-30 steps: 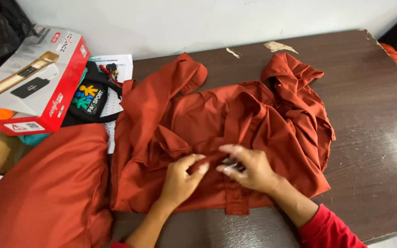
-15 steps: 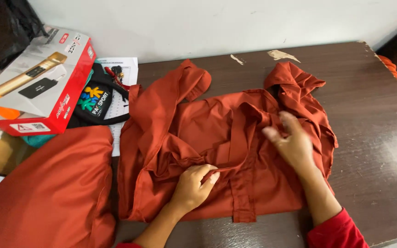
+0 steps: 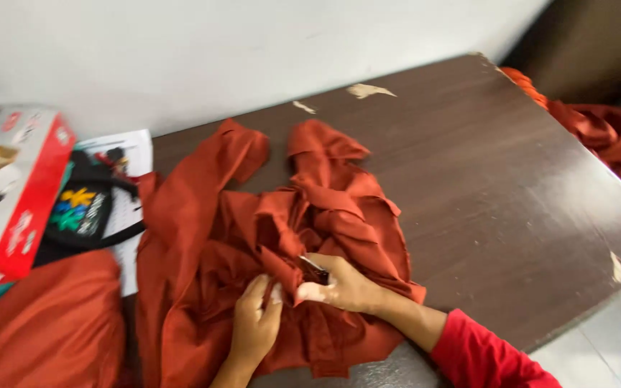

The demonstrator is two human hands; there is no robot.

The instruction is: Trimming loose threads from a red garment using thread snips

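Note:
A rust-orange garment [image 3: 203, 237] lies bunched on the dark brown wooden table [image 3: 497, 187]. My right hand [image 3: 343, 284], in a red sleeve, grips a gathered fold of the garment near its middle, with a small dark metal thing between the fingers. My left hand [image 3: 256, 323] rests flat on the cloth just left of it, fingertips touching the same fold. The garment's right side is pulled inward into a heap.
A pile of similar orange cloth [image 3: 44, 330] sits at the lower left. A red and white box [image 3: 8, 187], a black bag with colourful print [image 3: 80, 208] and papers lie at the left. More orange fabric [image 3: 605, 136] hangs beyond the table's right edge.
My right hand came back from the garment's right side to the middle, dragging the cloth into a bunch. My left hand stayed on the cloth. The view shifted right.

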